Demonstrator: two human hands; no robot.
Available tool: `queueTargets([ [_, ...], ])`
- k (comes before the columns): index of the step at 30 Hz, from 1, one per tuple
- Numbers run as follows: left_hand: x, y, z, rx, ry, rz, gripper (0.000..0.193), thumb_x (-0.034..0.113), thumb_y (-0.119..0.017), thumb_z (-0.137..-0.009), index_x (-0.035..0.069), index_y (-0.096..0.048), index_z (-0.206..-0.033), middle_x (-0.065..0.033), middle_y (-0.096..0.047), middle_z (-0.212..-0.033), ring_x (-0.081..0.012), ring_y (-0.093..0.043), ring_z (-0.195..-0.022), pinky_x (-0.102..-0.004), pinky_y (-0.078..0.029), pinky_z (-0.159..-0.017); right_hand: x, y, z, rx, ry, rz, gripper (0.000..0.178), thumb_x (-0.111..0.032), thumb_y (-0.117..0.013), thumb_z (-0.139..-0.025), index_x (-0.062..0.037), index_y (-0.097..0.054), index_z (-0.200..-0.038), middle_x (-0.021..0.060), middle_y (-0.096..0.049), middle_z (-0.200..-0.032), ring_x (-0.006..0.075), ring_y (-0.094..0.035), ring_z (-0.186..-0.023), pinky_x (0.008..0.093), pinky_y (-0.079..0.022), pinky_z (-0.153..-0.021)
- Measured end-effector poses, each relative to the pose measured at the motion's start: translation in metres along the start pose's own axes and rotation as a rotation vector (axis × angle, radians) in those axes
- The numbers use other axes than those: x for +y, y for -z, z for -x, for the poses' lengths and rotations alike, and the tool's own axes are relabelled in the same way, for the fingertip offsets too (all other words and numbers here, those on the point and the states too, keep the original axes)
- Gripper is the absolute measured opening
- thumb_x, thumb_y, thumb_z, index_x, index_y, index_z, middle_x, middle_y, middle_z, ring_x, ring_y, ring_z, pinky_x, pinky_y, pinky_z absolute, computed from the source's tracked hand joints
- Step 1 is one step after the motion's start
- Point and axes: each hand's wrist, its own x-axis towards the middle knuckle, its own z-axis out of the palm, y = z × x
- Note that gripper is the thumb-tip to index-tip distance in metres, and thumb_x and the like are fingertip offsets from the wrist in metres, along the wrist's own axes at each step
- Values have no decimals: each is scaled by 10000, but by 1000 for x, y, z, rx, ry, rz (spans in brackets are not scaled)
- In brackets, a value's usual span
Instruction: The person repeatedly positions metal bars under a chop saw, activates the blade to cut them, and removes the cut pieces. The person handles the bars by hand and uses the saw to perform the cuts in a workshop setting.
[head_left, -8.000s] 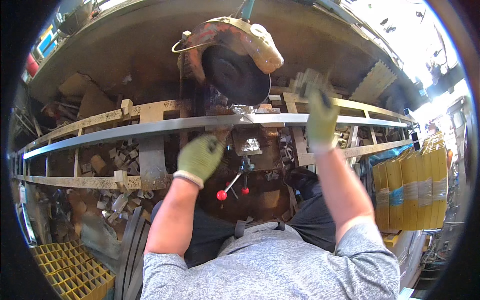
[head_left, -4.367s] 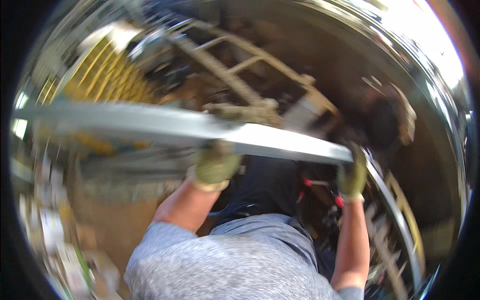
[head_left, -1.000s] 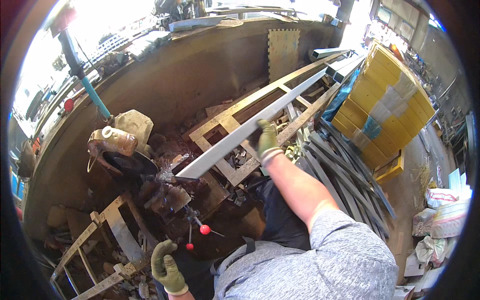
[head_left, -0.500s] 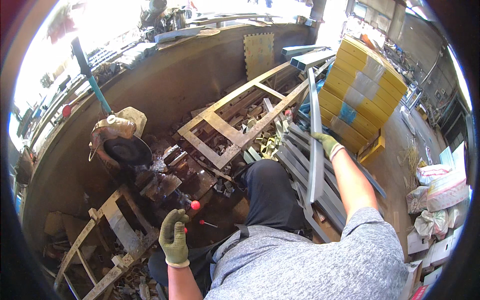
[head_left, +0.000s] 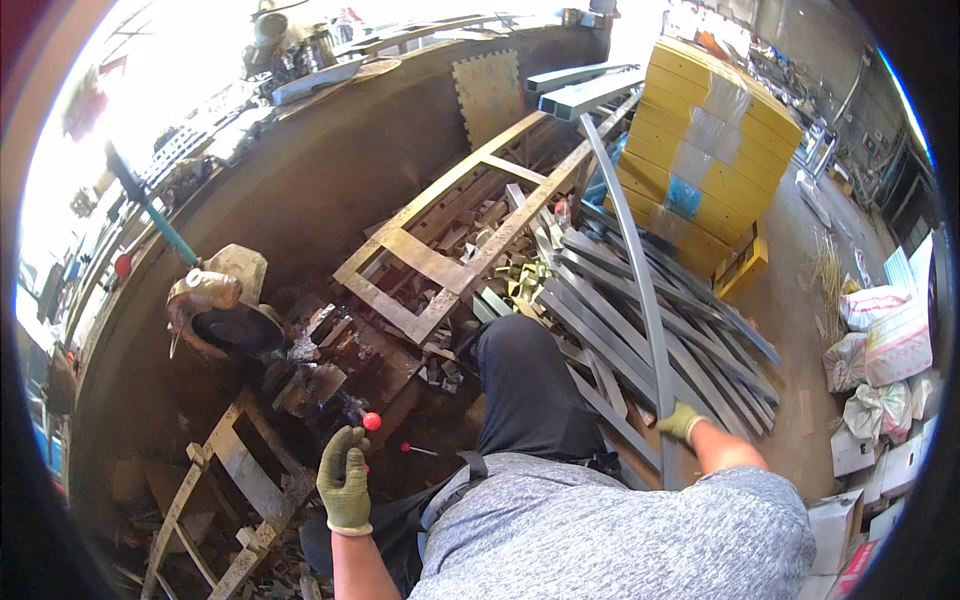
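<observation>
My right hand (head_left: 682,422), in a green work glove, is closed around the near part of a long grey metal tube (head_left: 640,270). That tube slants up and away, its far end close to larger square tubes on the frame. A pile of similar grey tubes (head_left: 610,330) lies beneath it. My left hand (head_left: 345,480), gloved alike, is raised with fingers loosely bent and apart from the thumb, and nothing shows in it. Close to its fingertips is a red ball knob (head_left: 372,421). Left of that stands a cut-off saw (head_left: 225,310) with a dark round disc and a teal handle.
A yellowish metal frame (head_left: 425,258) lies over offcuts beyond my knee. Another frame (head_left: 240,470) is at lower left. Yellow stacked boxes (head_left: 690,150) stand at far right, and white sacks (head_left: 895,340) line the right side. A curved brown wall (head_left: 330,150) borders the left.
My right hand has moved back toward me and lower, drawing the grey tube nearer my body. The left hand stays beside the red knob. The whole view has shifted slightly.
</observation>
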Motion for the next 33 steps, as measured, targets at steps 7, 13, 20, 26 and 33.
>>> queueTargets([
  [7,-3,-12,4,32,141,-107,391,48,-711,-1229,-4,-711,-1617,-136,-832,-1476,-193,-804,-1270,-369,-646,-1152,18,-45,-42,253,-13,-354,1034,-498,-1053,-819,83,-701,-1599,228,-866,-1340,350,-817,-1275,484,-624,-1118],
  [13,2,-30,-1,29,114,-175,382,30,-690,-1230,-24,-710,-1608,-141,-837,-1451,-199,-805,-1277,-381,-649,-1166,-113,-9,-150,290,110,-360,1331,-572,-1052,-832,78,-448,-1825,347,-596,-1785,449,-623,-1640,475,-507,-1347],
  [20,4,-40,4,68,145,-365,351,21,-695,-1222,-55,-722,-1564,-144,-840,-1419,-212,-810,-1251,-381,-649,-1154,-166,-2,-219,484,-222,-213,985,-459,-1055,-797,6,-677,-1578,335,-786,-1534,473,-768,-1454,510,-590,-1272],
  [26,-5,-54,-11,52,208,-379,339,14,-698,-1219,-49,-736,-1550,-138,-849,-1387,-210,-815,-1223,-380,-652,-1144,-156,-7,-256,459,-147,-174,740,-344,-982,-879,2,-732,-1483,328,-801,-1495,501,-775,-1417,542,-611,-1236],
  [33,-21,-65,-31,-9,213,-487,332,-19,-723,-1191,-37,-760,-1520,-150,-855,-1385,-232,-821,-1268,-393,-652,-1169,-139,-14,-217,302,8,103,773,-351,-948,-846,9,-730,-1494,330,-794,-1497,478,-762,-1440,499,-607,-1237],
])
